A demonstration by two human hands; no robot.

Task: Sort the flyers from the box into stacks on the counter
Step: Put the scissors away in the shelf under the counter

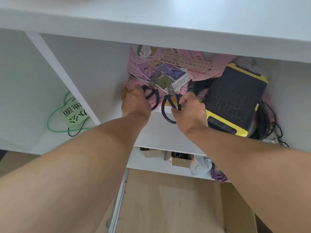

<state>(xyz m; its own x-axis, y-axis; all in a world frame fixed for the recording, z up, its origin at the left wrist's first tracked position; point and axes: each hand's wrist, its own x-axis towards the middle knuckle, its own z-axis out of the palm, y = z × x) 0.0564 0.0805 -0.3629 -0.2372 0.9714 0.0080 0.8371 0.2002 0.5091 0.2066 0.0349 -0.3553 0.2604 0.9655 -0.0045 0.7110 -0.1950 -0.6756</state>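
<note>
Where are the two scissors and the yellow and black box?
left scissors (154,79), head view, on the pivot.
right scissors (171,90), head view, on the pivot.
yellow and black box (234,96), head view, on its black top.

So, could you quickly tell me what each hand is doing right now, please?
Left hand: grips the handle of the left scissors.
Right hand: grips the handle of the right scissors.

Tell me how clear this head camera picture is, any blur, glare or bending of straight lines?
Head view: wide-angle bending curves the counter edge; soft glare whitens the countertop at the top; the flyers sit in shade under the counter, their print slightly soft; both hands, left hand and right hand, and the scissors show mild blur.
</note>
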